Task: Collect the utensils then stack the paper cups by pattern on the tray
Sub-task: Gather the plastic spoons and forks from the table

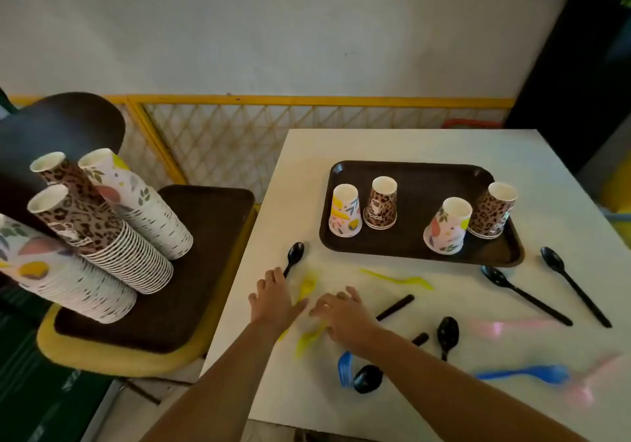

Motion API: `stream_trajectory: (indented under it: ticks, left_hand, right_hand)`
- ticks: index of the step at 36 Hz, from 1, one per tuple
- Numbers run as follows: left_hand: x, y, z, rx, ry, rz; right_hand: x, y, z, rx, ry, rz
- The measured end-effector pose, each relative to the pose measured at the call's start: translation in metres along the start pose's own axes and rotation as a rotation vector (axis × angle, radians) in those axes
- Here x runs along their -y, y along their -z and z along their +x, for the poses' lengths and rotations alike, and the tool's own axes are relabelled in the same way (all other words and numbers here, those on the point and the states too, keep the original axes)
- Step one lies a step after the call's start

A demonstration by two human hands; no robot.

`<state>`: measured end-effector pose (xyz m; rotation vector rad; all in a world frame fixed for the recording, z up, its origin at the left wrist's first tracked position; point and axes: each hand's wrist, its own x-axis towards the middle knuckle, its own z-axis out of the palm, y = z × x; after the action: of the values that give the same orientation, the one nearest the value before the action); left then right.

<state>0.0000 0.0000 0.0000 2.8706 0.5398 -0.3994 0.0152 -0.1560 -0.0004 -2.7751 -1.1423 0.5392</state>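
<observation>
Left hand (273, 296) fingers spread flat, holding nothing | right hand (345, 312) fingers loosely curled; grip unclear | yellow spoon (306, 288) between them | advice: pinch the handle, gather strays inward.

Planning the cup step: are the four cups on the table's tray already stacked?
No, the four cups stand upside down and apart on the tray, two leopard-print and two floral, none nested in another.

White wall (273, 31) — yellow lattice fence (273, 127) below.
</observation>
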Motion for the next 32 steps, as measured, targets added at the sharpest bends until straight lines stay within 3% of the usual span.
stream_trajectory:
  ticks: [9,23,28,32]
  left_hand:
    - [0.019,-0.003,0.028,0.037,-0.071,0.018]
    - [0.038,-0.001,0.045,0.153,-0.204,-0.022]
    - [0.048,0.004,0.047,0.186,-0.231,-0.171]
    - [0.052,0.008,0.046,0.174,-0.242,-0.291]
  right_hand:
    - [0.017,-0.007,0.026,0.036,0.014,-0.143]
    - [0.024,-0.016,0.042,0.028,-0.034,-0.007]
    - [0.026,-0.016,0.04,0.015,-0.032,0.027]
    - [0.025,-0.014,0.04,-0.112,-0.094,0.147]
